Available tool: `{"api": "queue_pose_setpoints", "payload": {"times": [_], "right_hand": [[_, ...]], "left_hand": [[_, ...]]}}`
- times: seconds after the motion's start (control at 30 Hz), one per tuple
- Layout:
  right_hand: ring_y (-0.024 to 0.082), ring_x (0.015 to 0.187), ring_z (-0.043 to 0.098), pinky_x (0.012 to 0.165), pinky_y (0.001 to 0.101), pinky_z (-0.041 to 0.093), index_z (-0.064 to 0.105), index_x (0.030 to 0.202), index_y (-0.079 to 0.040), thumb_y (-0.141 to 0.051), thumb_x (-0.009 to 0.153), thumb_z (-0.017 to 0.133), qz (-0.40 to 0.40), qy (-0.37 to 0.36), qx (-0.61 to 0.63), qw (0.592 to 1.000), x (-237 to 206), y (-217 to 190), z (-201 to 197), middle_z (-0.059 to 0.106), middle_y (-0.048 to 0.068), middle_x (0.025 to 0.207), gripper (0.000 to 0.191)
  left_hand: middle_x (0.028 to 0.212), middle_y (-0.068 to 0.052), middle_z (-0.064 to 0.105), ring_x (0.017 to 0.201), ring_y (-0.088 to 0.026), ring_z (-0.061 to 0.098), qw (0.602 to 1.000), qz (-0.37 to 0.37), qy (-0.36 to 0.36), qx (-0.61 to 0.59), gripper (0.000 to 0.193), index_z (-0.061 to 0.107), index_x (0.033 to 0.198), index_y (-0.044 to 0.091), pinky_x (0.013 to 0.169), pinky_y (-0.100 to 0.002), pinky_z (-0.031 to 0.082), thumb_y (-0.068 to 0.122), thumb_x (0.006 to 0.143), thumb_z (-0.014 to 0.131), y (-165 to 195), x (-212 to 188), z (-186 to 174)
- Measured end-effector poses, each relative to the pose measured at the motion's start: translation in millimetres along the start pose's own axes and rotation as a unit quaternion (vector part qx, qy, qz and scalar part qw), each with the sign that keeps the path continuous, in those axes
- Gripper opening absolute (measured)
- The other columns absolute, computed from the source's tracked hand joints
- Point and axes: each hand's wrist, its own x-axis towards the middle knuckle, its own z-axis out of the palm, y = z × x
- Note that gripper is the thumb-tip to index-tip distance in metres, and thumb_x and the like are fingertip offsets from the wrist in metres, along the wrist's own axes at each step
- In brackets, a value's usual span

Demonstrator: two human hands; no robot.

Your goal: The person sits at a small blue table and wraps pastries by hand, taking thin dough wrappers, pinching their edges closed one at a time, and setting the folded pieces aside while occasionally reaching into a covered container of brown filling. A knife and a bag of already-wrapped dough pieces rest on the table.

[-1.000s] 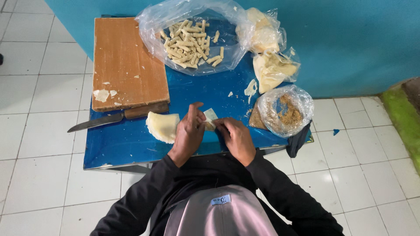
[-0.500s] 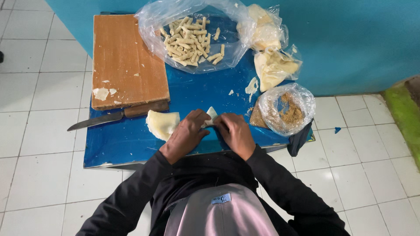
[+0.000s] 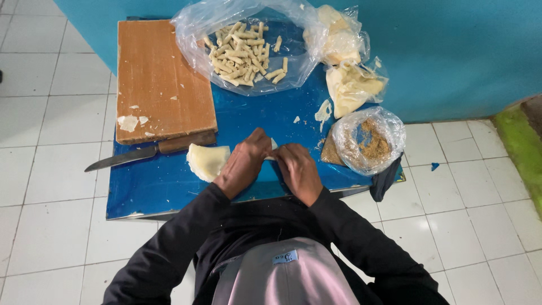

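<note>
Knife (image 3: 121,160): lay at the desk's (image 3: 169,186) left, near the wooden board (image 3: 161,76).
Wrapper stack (image 3: 207,161): just left of the hands.
Left hand (image 3: 244,164): grip pinched a pale wrapper piece (image 3: 273,144).
Right hand (image 3: 297,171): grip pinched the same piece.
Filling bag (image 3: 370,141): right.

A blue table (image 3: 169,186) is seen against a teal wall (image 3: 463,56) and white floor tiles (image 3: 51,169). The board (image 3: 161,79) is coloured reddish brown, the rolls (image 3: 243,53) pale cream, the crumbs (image 3: 372,144) tan, the sleeves (image 3: 186,243) black.
</note>
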Motion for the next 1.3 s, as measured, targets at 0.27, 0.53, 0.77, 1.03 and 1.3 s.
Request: {"api": "queue_pose_setpoints", "payload": {"times": [0.27,0.53,0.77,1.03,1.3], "right_hand": [[0.030,0.088,0.065,0.074,0.0418,0.052,0.073,0.099,-0.009,-0.010,0.091,0.075,0.031,-0.028,0.018,0.999,7,16,6,0.068,0.008,0.091,0.008],[0.029,0.082,0.064,0.069,0.0414,0.051,0.071,0.098,-0.006,-0.011,0.087,0.077,0.070,-0.042,0.037,0.996,6,11,0,0.065,0.010,0.086,0.014],[0.029,0.085,0.062,0.074,0.0419,0.050,0.068,0.092,-0.002,-0.011,0.091,0.077,0.003,-0.027,-0.040,0.999,11,14,4,0.063,0.011,0.088,0.013],[0.030,0.088,0.060,0.078,0.0424,0.048,0.069,0.097,0.000,-0.009,0.089,0.076,-0.010,-0.018,-0.054,0.998,8,17,2,0.064,0.011,0.094,0.014],[0.030,0.095,0.057,0.084,0.0419,0.049,0.072,0.105,-0.002,-0.003,0.090,0.072,-0.010,-0.016,-0.092,0.996,13,16,0,0.060,0.010,0.101,0.015]], "left_hand": [[0.116,-0.020,0.054,0.092,-0.043,0.065,1.000,0.006,-0.019,-0.008,0.021,0.060,0.095,-0.002,0.069,-0.047,0.049,-0.005,0.079,0.074,1,-2,-4],[0.108,-0.018,0.055,0.090,-0.040,0.064,1.000,0.022,-0.007,-0.017,0.014,0.063,0.081,-0.001,0.072,-0.045,0.051,-0.004,0.080,0.076,-21,12,2],[0.109,-0.015,0.056,0.088,-0.035,0.065,0.999,-0.018,-0.035,-0.002,0.021,0.060,0.092,0.000,0.071,-0.043,0.052,-0.002,0.081,0.077,-14,11,-4],[0.105,-0.016,0.053,0.100,-0.038,0.061,0.997,0.048,0.005,0.061,0.017,0.059,0.089,-0.002,0.080,-0.047,0.051,-0.007,0.083,0.074,-9,10,-2],[0.112,-0.018,0.054,0.104,-0.038,0.061,0.994,0.039,-0.002,0.101,0.018,0.061,0.099,-0.002,0.078,-0.046,0.054,-0.002,0.083,0.066,-2,13,-1]]}}
